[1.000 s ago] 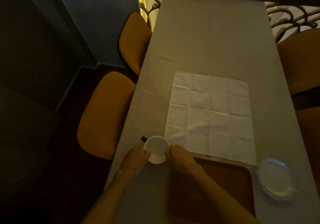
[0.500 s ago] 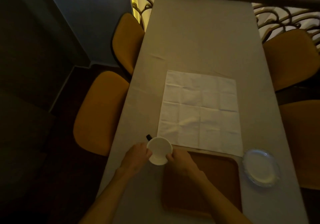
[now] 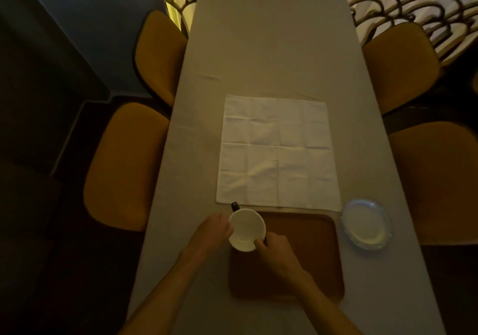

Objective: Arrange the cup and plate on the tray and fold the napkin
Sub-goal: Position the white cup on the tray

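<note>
Round white cup (image 3: 247, 230), smooth and glossy, dark handle stub at its far rim, inside bare; held over the far-left corner of the tray (image 3: 305, 254). Left hand (image 3: 213, 231) gripping the cup's left rim, fingers curled; right hand (image 3: 274, 248) pinching the near-right rim, fingers curled round it. Tray rectangular, brown, rounded corners, matte, low rim. Square white napkin (image 3: 278, 152), cloth, creased in a grid, lying flat and unfolded just beyond the tray's far edge. Round clear glass plate (image 3: 366, 223), scalloped rim, just right of the tray, on the table (image 3: 271, 50). Grey cloth over the table, faintly wrinkled. Padded ochre chairs (image 3: 126, 164) left and right of the tray.
</note>
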`<state>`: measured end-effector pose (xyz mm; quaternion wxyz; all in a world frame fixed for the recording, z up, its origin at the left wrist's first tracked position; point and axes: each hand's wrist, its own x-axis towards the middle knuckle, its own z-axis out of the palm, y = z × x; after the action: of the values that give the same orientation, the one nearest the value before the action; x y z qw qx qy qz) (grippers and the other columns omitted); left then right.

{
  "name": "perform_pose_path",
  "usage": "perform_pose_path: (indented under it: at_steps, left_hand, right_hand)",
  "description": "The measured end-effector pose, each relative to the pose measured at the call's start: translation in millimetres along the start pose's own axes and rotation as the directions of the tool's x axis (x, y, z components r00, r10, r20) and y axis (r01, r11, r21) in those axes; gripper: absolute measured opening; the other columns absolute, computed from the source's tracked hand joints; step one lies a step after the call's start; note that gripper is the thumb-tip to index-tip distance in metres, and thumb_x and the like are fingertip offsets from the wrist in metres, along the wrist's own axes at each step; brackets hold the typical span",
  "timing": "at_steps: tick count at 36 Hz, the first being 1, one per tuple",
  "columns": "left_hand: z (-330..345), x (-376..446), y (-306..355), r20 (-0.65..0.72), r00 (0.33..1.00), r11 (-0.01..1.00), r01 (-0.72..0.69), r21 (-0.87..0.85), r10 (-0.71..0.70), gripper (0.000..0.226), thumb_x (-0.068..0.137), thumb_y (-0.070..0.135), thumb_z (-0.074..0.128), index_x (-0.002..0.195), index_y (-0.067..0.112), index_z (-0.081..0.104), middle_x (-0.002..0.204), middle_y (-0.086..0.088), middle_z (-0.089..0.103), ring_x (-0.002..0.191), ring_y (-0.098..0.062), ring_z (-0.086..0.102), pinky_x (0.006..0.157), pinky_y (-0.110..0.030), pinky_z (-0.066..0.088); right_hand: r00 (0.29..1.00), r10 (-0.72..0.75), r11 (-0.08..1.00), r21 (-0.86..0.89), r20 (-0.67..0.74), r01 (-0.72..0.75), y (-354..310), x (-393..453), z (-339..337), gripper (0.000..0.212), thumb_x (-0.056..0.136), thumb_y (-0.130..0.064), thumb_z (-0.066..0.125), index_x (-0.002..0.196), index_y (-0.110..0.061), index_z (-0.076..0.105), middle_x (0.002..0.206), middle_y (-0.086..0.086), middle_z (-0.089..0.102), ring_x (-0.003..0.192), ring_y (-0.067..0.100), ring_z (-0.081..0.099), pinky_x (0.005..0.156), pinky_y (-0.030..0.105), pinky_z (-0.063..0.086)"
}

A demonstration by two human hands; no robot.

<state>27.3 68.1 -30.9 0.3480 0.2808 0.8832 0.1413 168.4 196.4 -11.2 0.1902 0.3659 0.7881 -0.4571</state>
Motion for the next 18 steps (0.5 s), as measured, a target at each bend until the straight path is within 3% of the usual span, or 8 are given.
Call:
perform_pose_path:
  at_steps: [5,8,12,18]
  left_hand:
    - [9,1,8,-0.007,1.000,0.999,-0.009,-0.048,0.009,0.024,0.096,0.025,0.041,0.103,0.009,0.057,0.107,-0.006,0.058,0.094,-0.024,0.056,0.074,-0.030,0.044]
    - [13,1,12,-0.009,1.000,0.999,-0.028,-0.016,0.028,0.018,0.096,0.022,0.041,0.100,0.013,0.056,0.102,-0.006,0.059,0.085,-0.020,0.056,0.067,-0.028,0.044]
    - [16,6,10,0.009,1.000,0.999,-0.030,-0.016,0.030,0.016,0.097,0.022,0.041,0.101,0.015,0.055,0.103,-0.006,0.058,0.086,-0.018,0.055,0.065,-0.025,0.038]
    - [12,11,7,-0.025,0.999,0.999,-0.045,-0.006,0.045,0.021,0.098,0.025,0.040,0.101,0.013,0.057,0.106,-0.009,0.059,0.093,-0.023,0.055,0.074,-0.031,0.041]
  right_hand:
    - [1.000,0.022,1.000,0.018,-0.007,-0.022,12,-5,4,0.024,0.096,-0.027,0.048,0.088,-0.011,0.064,0.076,0.000,0.063,0.050,0.005,0.049,0.041,0.013,0.035]
    - [0.999,0.034,0.998,0.053,-0.002,-0.034,17,-8,7,0.022,0.096,-0.026,0.048,0.090,-0.011,0.063,0.076,-0.001,0.062,0.051,0.004,0.050,0.042,0.011,0.034]
    - [0.999,0.042,0.995,0.095,0.003,-0.042,19,-10,14,0.022,0.096,-0.027,0.050,0.088,-0.012,0.063,0.078,0.001,0.065,0.053,0.005,0.053,0.045,0.012,0.038]
    - [0.999,0.037,0.996,0.077,-0.010,-0.037,19,-9,18,0.030,0.095,-0.034,0.050,0.081,-0.011,0.063,0.071,-0.002,0.063,0.052,0.005,0.053,0.044,0.013,0.038]
